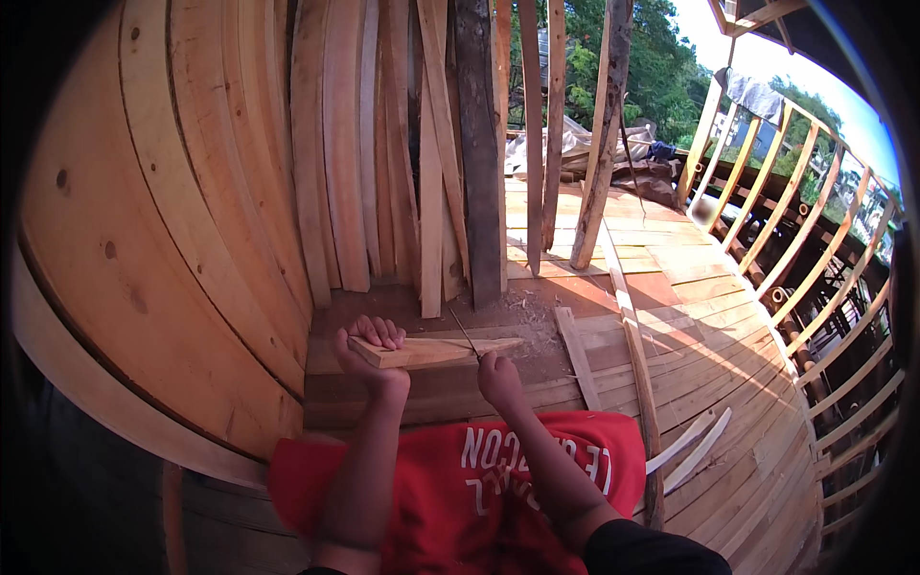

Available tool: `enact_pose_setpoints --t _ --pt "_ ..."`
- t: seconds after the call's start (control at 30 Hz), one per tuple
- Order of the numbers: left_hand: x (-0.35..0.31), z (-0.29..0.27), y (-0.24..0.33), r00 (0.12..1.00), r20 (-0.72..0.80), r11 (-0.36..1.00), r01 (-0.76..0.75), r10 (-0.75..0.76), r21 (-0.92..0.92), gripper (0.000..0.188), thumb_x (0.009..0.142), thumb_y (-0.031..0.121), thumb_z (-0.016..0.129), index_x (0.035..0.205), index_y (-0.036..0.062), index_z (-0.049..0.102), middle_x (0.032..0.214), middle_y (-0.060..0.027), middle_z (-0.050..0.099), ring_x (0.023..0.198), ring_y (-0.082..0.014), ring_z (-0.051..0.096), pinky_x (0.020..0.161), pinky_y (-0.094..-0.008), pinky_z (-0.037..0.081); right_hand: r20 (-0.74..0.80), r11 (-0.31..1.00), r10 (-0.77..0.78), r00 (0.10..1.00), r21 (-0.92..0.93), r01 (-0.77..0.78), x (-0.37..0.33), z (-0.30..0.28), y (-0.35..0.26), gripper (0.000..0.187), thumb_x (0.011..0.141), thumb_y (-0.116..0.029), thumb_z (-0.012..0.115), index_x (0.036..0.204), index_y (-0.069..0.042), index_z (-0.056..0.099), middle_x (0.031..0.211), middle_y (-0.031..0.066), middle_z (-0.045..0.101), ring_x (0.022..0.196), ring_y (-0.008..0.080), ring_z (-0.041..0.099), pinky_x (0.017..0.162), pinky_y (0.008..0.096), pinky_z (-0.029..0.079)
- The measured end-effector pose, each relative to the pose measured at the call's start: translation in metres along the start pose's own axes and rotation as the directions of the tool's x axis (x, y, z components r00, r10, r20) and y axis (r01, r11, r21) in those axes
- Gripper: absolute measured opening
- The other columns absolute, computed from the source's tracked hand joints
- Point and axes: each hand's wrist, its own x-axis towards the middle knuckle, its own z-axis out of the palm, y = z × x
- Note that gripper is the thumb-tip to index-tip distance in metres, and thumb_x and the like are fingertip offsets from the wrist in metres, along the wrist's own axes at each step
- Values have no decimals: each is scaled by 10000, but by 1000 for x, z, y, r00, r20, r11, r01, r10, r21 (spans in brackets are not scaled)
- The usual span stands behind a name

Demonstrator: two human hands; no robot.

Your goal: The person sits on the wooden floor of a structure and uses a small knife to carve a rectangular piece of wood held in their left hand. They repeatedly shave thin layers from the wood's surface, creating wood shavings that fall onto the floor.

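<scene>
A pale wooden piece (436,352), blocky at its left end and tapering to the right, lies crosswise in front of me. My left hand (372,347) is closed around its thick left end, fingers over the top. In my right hand (500,379), closed in a fist, is a thin dark rod-like tool (464,331). It slants up and away to the left, across the narrow part of the wood. Whether it is a file or a blade I cannot tell, and its handle is hidden in my fist.
Upright boards (345,144) lean at the back, beside a plank wall (144,211) on the left. Wood shavings (541,321) and a short board (576,355) lie nearby. A long strip (632,355) crosses the plank floor. A slatted railing (815,230) runs along the right.
</scene>
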Motion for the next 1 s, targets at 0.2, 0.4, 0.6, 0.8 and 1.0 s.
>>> enact_pose_setpoints --t 0.2,0.4,0.6,0.8,1.0 --pt "-7 9 2 996 92 999 -13 10 37 427 869 434 333 551 149 344 453 -11 342 444 -132 317 498 -294 308 43 999 -8 999 -53 10 -2 -4 12 570 942 -373 327 831 90 641 883 342 617 915 507 593 865 546 440" --pt "2 5 1 996 93 1000 -13 11 20 436 880 424 313 551 140 352 450 -21 354 441 -138 326 493 -294 315 50 996 14 999 -83 -10 -20 -21 -14 498 935 -331 349 807 51 642 855 318 619 870 488 602 848 544 446" --pt "-5 16 1 996 88 999 -15 11 48 396 857 392 326 551 141 345 463 -19 356 458 -138 328 496 -294 322 69 994 18 997 -105 -10 -23 -25 -20 440 931 -306 365 800 42 601 841 291 627 844 484 607 818 544 459" --pt "-5 7 1 994 105 997 -35 28 70 354 827 369 345 549 151 359 469 -16 357 467 -136 333 507 -290 328 98 984 -116 988 -123 128 -17 -23 0 437 930 -301 360 813 39 607 858 292 634 859 496 604 811 554 468" --pt "-11 22 -2 979 202 996 -26 8 87 336 810 365 357 547 157 372 474 -15 372 471 -138 348 517 -295 340 46 998 40 998 -55 -37 -20 -33 -23 519 940 -366 343 821 27 660 827 281 649 837 463 636 813 541 488"
